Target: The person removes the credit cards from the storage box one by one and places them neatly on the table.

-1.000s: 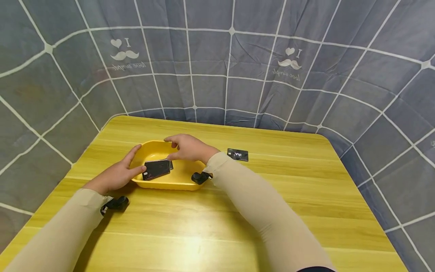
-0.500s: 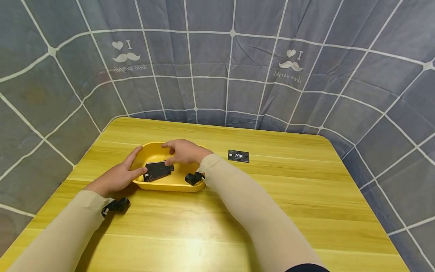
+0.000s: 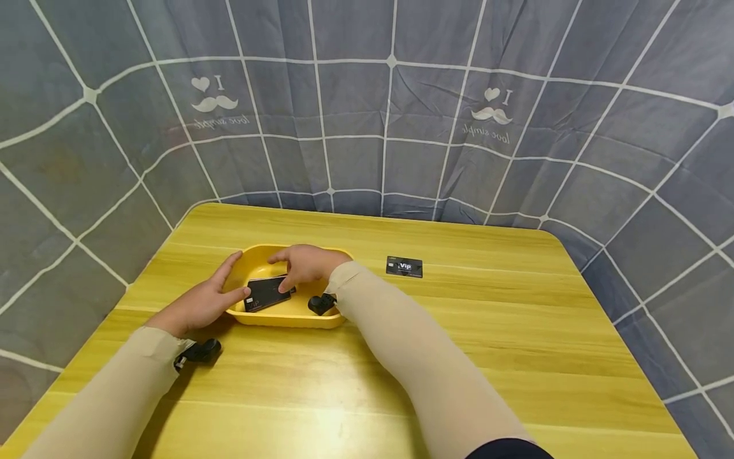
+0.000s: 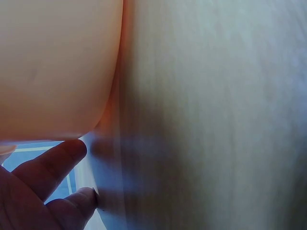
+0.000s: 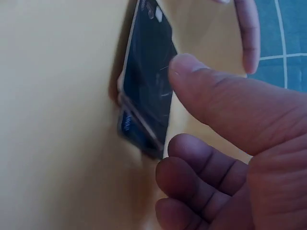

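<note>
A yellow plastic tray (image 3: 292,322) stands on the table's left half with dark cards (image 3: 264,294) stacked askew inside. My left hand (image 3: 201,301) grips the tray's left rim, the thumb reaching over it to the cards' left end. Fingertips (image 4: 74,148) of that hand meet the outer wall in the left wrist view. Inside the tray, my right hand (image 3: 309,264) hovers over the cards' right end, its thumb (image 5: 192,72) at the upper card's edge and its index finger spread away. The other fingers are loosely curled. A gap shows between thumb and fingers; whether the thumb presses is unclear.
Right of the tray, a single black "Vip" card (image 3: 404,266) lies flat on the wood-grain table (image 3: 487,331). A grey checked curtain (image 3: 355,115) hangs behind the table and round both sides. Small black cameras (image 3: 321,304) sit on the wrists.
My right hand has shifted slightly left and down, and its thumb now reaches farther over the upper card. My left hand keeps its place on the rim. The whole view has tilted up slightly.
</note>
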`<state>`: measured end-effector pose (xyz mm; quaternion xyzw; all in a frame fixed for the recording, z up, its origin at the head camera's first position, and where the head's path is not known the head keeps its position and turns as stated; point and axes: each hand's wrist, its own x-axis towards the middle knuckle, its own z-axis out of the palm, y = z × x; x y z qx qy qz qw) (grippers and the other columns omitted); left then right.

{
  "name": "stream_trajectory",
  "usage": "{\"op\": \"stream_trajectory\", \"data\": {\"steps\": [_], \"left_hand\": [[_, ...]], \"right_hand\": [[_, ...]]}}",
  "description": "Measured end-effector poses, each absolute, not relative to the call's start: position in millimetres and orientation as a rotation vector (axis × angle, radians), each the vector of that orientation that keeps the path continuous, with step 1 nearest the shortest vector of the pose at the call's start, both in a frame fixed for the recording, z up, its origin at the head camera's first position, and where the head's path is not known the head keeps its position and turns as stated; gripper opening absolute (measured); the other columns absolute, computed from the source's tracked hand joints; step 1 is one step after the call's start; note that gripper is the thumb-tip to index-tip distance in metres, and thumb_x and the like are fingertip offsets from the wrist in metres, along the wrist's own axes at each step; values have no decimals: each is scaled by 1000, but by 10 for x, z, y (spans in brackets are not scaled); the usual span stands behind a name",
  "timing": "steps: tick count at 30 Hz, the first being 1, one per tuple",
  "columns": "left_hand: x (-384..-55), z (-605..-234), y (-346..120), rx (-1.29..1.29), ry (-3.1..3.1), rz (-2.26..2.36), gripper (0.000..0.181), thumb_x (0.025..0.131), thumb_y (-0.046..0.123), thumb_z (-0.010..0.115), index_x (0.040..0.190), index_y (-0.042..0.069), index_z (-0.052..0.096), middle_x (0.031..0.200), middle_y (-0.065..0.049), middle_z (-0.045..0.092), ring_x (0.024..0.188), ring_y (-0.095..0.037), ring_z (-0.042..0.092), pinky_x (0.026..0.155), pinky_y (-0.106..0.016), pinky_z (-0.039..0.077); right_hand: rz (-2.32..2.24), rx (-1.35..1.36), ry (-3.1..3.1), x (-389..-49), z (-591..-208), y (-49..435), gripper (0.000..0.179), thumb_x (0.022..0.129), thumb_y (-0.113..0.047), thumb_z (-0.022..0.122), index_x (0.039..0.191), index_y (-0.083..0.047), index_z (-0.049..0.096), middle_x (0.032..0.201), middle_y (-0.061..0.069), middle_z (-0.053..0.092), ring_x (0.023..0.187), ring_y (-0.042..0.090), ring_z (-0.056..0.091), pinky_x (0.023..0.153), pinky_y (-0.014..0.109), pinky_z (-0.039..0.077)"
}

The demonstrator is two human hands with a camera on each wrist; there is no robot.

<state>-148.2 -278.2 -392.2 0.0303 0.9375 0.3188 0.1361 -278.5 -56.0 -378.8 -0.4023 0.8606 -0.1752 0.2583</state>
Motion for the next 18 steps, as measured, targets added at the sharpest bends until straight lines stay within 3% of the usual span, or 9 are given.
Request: {"op": "stream_trajectory", "data": {"steps": [3, 7, 10, 14, 18], "left_hand": [[-1485, -3937, -2783, 88, 2720, 922, 95, 108, 55, 51, 170, 22, -13, 167, -41, 18, 142, -66, 38, 110, -79, 36], [-1480, -3951, -2781, 89, 2725, 923, 94, 108, 55, 51, 170, 23, -13, 166, -42, 20, 141, -66, 39, 110, -78, 36], [-1474, -3961, -2782, 88, 2725, 931, 94, 108, 54, 51, 170, 23, -12, 165, -42, 21, 141, -66, 40, 110, -78, 37], [-1471, -3969, -2786, 93, 2730, 927, 94, 108, 55, 51, 170, 22, -12, 165, -42, 21, 140, -66, 41, 109, -78, 38], [-1477, -3960, -2786, 95, 2736, 920, 93, 108, 55, 50, 170, 23, -13, 165, -43, 21, 140, -66, 41, 108, -78, 39]], "right_hand": [[-461, -1081, 2320, -2822, -3877, -559, 78, 91, -31, 85, 160, -26, 48, 118, -4, 73, 86, 11, 66, 84, 21, 53], [-391, -1101, 2331, -2818, -3930, -539, 79, 88, -34, 88, 157, -28, 51, 152, -7, 59, 116, 10, 64, 110, 24, 48], [-350, -1134, 2339, -2788, -3922, -524, 73, 86, -35, 89, 151, -27, 57, 150, -6, 59, 126, 11, 57, 114, 26, 45], [-351, -1165, 2344, -2765, -3918, -511, 60, 87, -33, 89, 140, -25, 63, 135, -4, 65, 112, 13, 59, 101, 23, 48], [-360, -1161, 2360, -2769, -3915, -511, 55, 87, -32, 87, 137, -25, 65, 130, -5, 66, 107, 13, 59, 95, 22, 47]]}}
